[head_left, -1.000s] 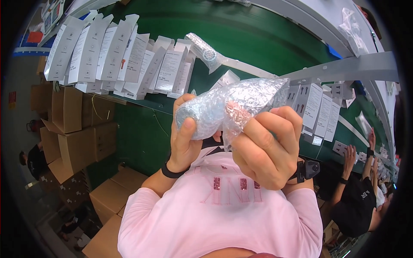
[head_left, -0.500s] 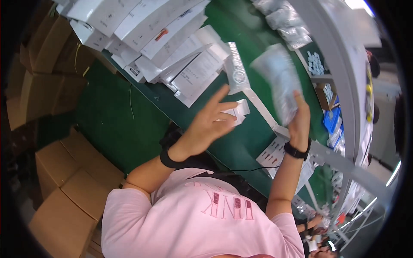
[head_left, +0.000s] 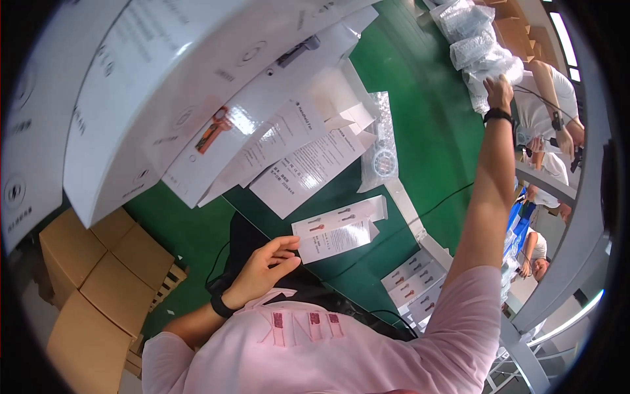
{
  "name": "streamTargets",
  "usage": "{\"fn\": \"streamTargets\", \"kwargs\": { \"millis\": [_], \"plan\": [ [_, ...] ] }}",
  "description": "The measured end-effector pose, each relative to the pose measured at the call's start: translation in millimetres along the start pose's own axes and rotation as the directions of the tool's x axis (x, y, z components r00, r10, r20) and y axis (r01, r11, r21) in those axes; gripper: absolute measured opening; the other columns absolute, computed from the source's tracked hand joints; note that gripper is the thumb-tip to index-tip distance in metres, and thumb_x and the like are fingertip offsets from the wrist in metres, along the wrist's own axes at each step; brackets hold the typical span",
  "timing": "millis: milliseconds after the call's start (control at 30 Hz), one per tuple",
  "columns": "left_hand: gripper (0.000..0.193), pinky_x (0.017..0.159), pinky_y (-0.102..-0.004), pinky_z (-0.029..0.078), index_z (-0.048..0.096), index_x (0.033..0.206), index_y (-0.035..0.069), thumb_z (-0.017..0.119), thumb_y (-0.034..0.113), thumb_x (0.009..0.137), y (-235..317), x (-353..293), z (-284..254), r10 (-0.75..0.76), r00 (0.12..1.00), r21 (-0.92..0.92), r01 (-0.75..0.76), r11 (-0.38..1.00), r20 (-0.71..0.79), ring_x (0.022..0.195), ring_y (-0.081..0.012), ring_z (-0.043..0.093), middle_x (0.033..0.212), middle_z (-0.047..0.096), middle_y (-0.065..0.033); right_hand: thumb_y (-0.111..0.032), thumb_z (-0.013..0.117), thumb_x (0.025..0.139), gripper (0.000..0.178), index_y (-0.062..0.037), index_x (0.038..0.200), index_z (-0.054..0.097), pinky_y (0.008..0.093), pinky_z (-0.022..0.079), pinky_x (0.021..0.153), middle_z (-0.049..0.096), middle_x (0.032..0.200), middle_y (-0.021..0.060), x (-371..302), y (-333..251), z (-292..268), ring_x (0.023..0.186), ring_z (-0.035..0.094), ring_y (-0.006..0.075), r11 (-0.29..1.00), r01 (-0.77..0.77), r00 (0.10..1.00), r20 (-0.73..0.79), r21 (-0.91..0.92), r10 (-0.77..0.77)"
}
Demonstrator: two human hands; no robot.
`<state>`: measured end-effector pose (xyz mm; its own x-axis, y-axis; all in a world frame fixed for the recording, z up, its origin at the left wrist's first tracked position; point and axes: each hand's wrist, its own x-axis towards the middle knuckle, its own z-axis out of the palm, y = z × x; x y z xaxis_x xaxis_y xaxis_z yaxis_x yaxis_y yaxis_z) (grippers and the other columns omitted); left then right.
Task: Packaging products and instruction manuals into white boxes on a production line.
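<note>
My left hand [head_left: 268, 268] is at the near edge of the green table, its fingers loosely bent and the thumb apart. Its fingertips meet the left edge of a small white box [head_left: 338, 230], printed with little fan pictures and with end flaps sticking out. My right arm stretches far to the right, and the right hand [head_left: 499, 93] is closed on a bubble-wrapped package [head_left: 487, 69] in a heap of such packages; some fingertips are hidden. Another bubble-wrapped item [head_left: 382, 144], with a round grille showing, lies beyond the box.
Large white boxes [head_left: 131, 105] crowd the left, with white printed cartons [head_left: 312, 171] leaning beside them. More fan-printed sheets or boxes [head_left: 413, 282] lie on the table's near right. Brown cartons [head_left: 111, 269] stand on the floor. A grey frame post [head_left: 594, 171] and several people are at right.
My right hand, with a bubble-wrapped package over the table before, has moved out to the heap. My left hand has drawn back from above the small box to its edge. The view has shifted.
</note>
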<state>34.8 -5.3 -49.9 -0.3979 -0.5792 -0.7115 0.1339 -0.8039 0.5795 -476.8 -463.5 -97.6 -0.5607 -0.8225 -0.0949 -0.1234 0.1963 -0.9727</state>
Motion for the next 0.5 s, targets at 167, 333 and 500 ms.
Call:
{"fn": "streamTargets", "kwargs": {
  "millis": [167,333,500],
  "plan": [
    [0.042,0.094,-0.0285,0.044,0.048,0.132,0.004,0.059,0.013,0.093,10,8,6,0.011,1.000,-0.031,-0.010,0.999,0.016,0.109,-0.0146,0.054,0.123,0.056,-0.0089,-0.021,0.061,0.086,0.056,0.0064,0.132,0.042,0.0383,0.053,0.081,0.039,0.140,0.0212,-16,-13,24,0.109,0.057,0.0370,0.946,-0.175,0.975,0.089,-0.274,0.206],
    [0.041,0.094,-0.0288,0.044,0.048,0.132,0.004,0.059,0.013,0.093,27,22,17,0.054,0.996,0.015,-0.055,0.998,0.064,0.107,-0.0146,0.054,0.121,0.056,-0.0084,-0.025,0.079,0.073,0.057,0.0044,0.115,0.054,0.0286,0.049,0.069,0.064,0.086,0.0096,-112,-17,20,0.080,0.061,0.0141,0.705,0.456,0.879,0.151,-0.543,-0.453],
    [0.046,0.094,-0.0292,0.044,0.045,0.134,0.004,0.060,0.014,0.092,33,21,33,0.119,0.990,0.041,-0.122,0.992,0.072,0.107,-0.0142,0.054,0.121,0.056,-0.0092,-0.039,0.083,0.063,0.097,0.0057,0.137,0.037,0.0395,0.043,0.097,0.048,0.133,0.0270,-334,20,58,0.122,0.050,0.0371,0.520,0.520,0.745,0.657,-0.678,0.111]
  ]
}}
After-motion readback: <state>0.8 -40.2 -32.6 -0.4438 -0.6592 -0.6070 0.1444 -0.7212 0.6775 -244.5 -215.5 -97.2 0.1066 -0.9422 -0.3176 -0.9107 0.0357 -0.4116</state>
